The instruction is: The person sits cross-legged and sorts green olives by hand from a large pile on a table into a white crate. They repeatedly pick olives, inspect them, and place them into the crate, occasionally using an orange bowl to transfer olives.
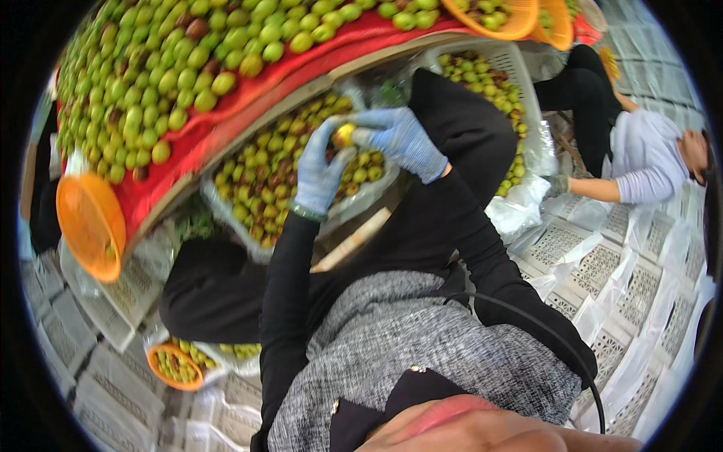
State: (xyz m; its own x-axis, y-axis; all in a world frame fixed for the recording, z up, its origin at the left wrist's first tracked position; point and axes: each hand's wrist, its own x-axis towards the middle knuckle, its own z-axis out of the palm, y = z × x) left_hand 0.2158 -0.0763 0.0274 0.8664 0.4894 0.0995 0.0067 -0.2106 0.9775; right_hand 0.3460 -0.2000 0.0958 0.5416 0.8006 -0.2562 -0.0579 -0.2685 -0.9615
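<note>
My left hand (317, 172) and my right hand (404, 141), both in light blue knitted gloves, meet above a lined crate (361, 204). Between their fingertips they hold one yellow-green fruit (344, 135), a jujube by its look. A dark spot shows near my left palm; whether it is a held fruit or one in the crate below, I cannot tell. Green and brown jujubes (262, 189) fill that crate, which sits between my knees. Just beyond it, a sloping heap of green jujubes (169, 73) lies on a red cloth (195, 141).
An orange basket (90, 226) hangs at the heap's left edge; another orange basket (519, 22) tilts at the top. To my right stands a white crate of jujubes (528, 101), beside a seated person (647, 152). A small orange basket (175, 367) holds fruit behind my left knee.
</note>
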